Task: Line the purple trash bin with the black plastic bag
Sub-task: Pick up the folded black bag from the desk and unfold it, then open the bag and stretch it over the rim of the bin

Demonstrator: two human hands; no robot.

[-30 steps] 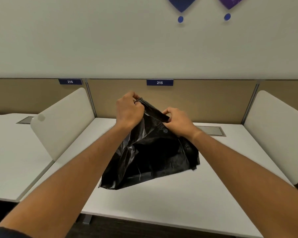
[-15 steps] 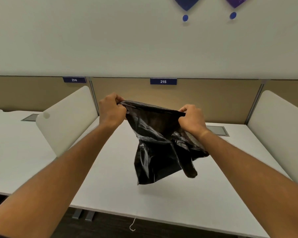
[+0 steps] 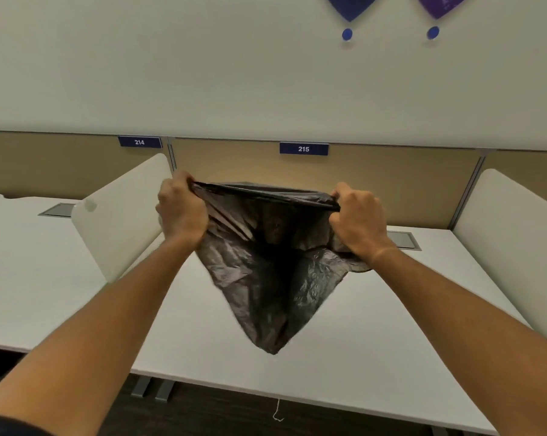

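Note:
The black plastic bag point(image 3: 266, 278) hangs in the air above the white desk point(image 3: 376, 357), stretched wide at its top edge and tapering to a point below. My left hand point(image 3: 181, 212) grips the left end of that top edge. My right hand point(image 3: 357, 221) grips the right end. Both fists are closed on the plastic, held at about the same height in front of the beige partition. No purple trash bin is in view.
White side dividers stand at the left point(image 3: 121, 212) and right point(image 3: 511, 247) of the desk. A beige back partition point(image 3: 391, 190) carries the label 215 point(image 3: 303, 149). A grey cable hatch point(image 3: 404, 240) lies behind my right hand. A neighbouring desk point(image 3: 30, 272) is on the left.
My hands have moved apart, pulling the bag's top edge from bunched to wide and taut. The bag has lifted off the desk and now hangs free, its body billowing.

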